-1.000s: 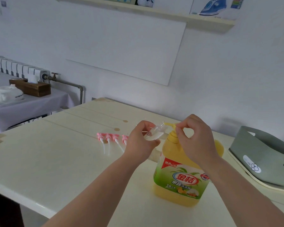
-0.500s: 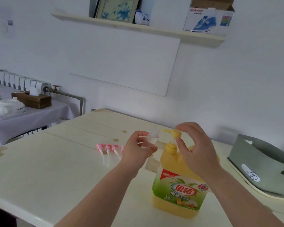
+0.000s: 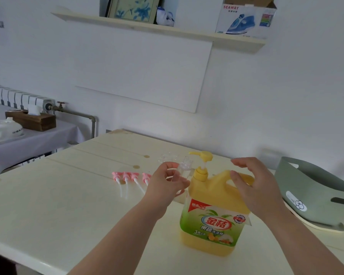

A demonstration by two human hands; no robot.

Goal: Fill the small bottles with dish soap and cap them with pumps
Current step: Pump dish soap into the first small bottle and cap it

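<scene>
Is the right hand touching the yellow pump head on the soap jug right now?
Apart. The head view shows a clear gap between the right hand and the pump head.

The dish soap jug (image 3: pixel 213 211) is glossy yellow plastic with a shiny printed label. The small bottle (image 3: pixel 184 168) looks like clear plastic. The worktop (image 3: pixel 58 205) is smooth, pale painted wood.

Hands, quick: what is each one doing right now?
Left hand: holding a small clear bottle.
Right hand: open, holding nothing, over the jug.
</scene>
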